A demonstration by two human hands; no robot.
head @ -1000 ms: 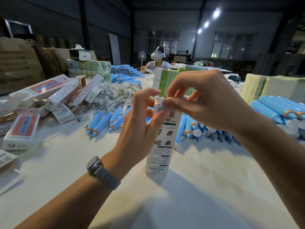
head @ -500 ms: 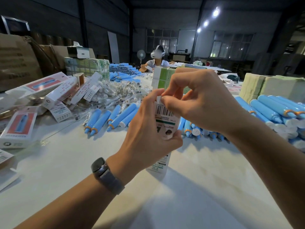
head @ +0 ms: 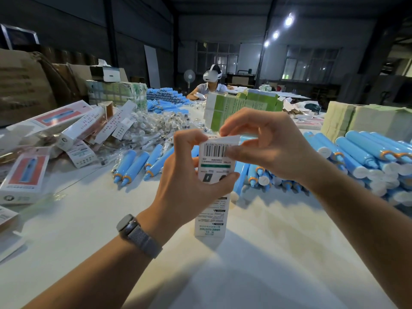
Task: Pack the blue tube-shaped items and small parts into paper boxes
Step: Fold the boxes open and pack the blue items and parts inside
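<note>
A tall white paper box point(head: 211, 210) with a barcode stands upright on the white table point(head: 267, 253), its bottom resting on the surface. My left hand point(head: 189, 179) wraps around its upper half. My right hand point(head: 265, 143) pinches the box's top flap at the upper edge. Blue tubes point(head: 131, 166) with orange collars lie behind the box on the left, and a bigger heap of blue tubes point(head: 365, 157) lies at the right. Small parts in clear bags point(head: 153, 128) are piled further back. What is inside the box is hidden.
Closed white and red boxes point(head: 24, 172) lie stacked at the left. Green-printed cartons point(head: 240, 105) stand behind my hands, and a beige stack point(head: 356, 119) sits at the far right. Another person point(head: 209, 85) sits at the far end of the table.
My left hand has slid down and closed around the box's upper half. My right hand has brought the top flap down over the opening. The box stays upright on the table.
</note>
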